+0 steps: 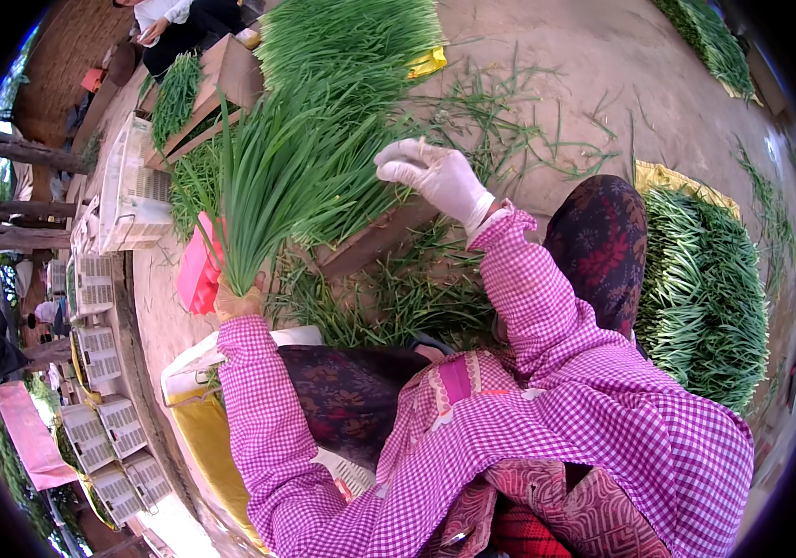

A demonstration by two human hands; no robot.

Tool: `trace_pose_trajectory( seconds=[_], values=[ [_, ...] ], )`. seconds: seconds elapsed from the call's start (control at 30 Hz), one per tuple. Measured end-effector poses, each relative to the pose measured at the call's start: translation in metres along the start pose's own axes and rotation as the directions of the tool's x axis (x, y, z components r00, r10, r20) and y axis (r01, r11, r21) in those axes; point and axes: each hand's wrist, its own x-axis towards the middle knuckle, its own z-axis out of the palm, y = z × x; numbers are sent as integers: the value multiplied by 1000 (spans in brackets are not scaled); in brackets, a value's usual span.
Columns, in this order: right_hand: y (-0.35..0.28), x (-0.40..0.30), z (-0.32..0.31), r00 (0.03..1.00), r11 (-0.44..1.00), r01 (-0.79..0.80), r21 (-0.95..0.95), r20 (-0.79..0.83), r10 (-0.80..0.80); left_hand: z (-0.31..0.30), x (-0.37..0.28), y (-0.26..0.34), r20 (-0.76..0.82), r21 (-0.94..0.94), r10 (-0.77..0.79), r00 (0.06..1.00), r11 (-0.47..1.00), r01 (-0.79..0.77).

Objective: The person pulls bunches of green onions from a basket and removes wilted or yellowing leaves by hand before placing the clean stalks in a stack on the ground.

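My left hand [239, 300], in a thin glove, is closed around the lower end of a bunch of long green leafy stalks [251, 195], which look like garlic chives. The leaves fan upward and away from me. My right hand [433, 171], in a whitish glove, is raised with its fingers partly bent and nothing seen in it. It is just right of a large heap of the same greens [349, 139], which lies partly over a wooden board [377, 237]. A pink-red object [197, 268] shows behind my left wrist; its kind is unclear.
Loose leaves [398, 300] litter the ground before my legs. Stacked greens [701, 300] lie on the right on yellow material. A wooden stand [230, 73] with greens is at the upper left, near a seated person [175, 21]. White plastic crates [136, 188] line the left side.
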Motion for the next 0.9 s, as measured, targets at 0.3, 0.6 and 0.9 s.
trace_pose_trajectory(
  seconds=[0.3,0.6,0.9],
  values=[
    [6,-22,55,950,843,250,-476,288,-120,-25,22,-51,67,408,297,952,863,-298],
    [-31,-15,22,946,813,-254,524,309,96,-14,-10,9,133,697,525,841,553,-456],
    [0,11,-36,901,994,-68,82,-423,97,-23,-30,45,173,971,635,753,19,-239]
  ],
)
